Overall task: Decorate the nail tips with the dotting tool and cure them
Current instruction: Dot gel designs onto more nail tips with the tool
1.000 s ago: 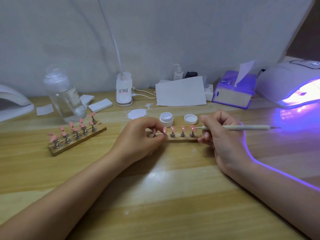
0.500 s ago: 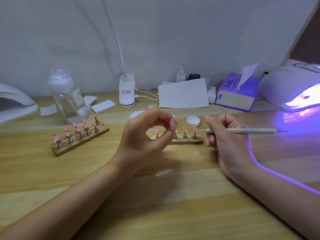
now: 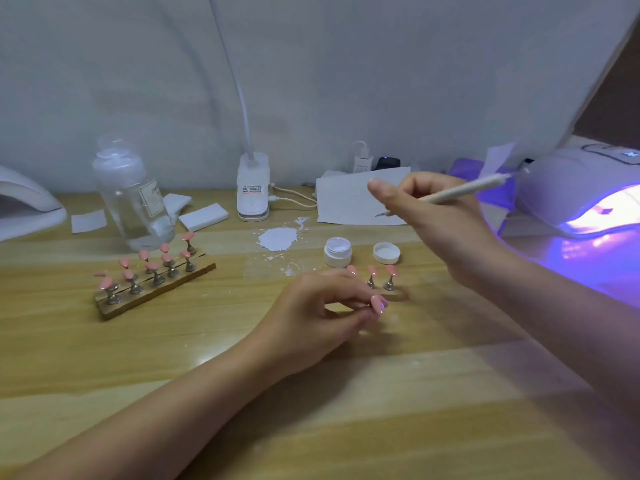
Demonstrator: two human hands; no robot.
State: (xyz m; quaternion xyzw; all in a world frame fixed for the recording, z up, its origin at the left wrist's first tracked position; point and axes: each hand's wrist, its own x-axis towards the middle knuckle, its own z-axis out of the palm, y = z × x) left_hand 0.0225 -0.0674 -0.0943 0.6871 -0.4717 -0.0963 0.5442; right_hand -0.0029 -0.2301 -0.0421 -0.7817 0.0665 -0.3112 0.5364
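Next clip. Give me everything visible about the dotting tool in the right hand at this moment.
The dotting tool is a slim, pale, stick-like handle, wood or plastic by its look, with a fine dark metal tip at each end. The right hand grips it pen-style near the lower tip and holds it in the air, above and behind the open white jar. It slants: the working tip points down-left in front of the white paper, the far end up-right toward the lit nail lamp. Only the fingers touch it. Motion blur hides finer detail.
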